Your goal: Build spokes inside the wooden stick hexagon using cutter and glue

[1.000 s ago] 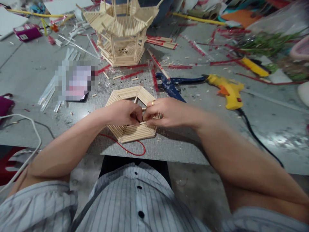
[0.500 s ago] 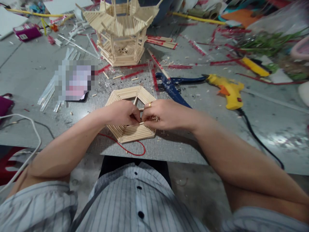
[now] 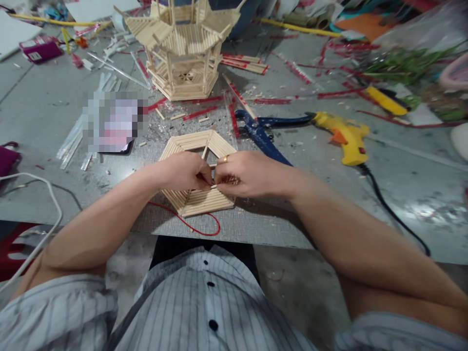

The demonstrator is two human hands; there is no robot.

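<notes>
A flat hexagonal panel of thin wooden sticks (image 3: pixel 195 141) lies on the grey table in front of me. My left hand (image 3: pixel 185 170) and my right hand (image 3: pixel 244 173) meet over its middle, fingertips pinched together on a small wooden stick (image 3: pixel 213 185). A ring shows on one finger of the right hand. Both hands cover the centre of the hexagon. A red string (image 3: pixel 190 225) curls under the panel's near edge.
A wooden-stick pavilion model (image 3: pixel 185 46) stands at the back. Blue-handled cutters (image 3: pixel 261 131) and a yellow glue gun (image 3: pixel 345 136) with a black cord lie to the right. Clear glue sticks (image 3: pixel 73 141), red strips and stick scraps litter the table. A white cable (image 3: pixel 47 195) is at the left.
My right hand has shifted slightly left toward my left hand, so the fingertips are closer together over the hexagon. Everything else is unmoved.
</notes>
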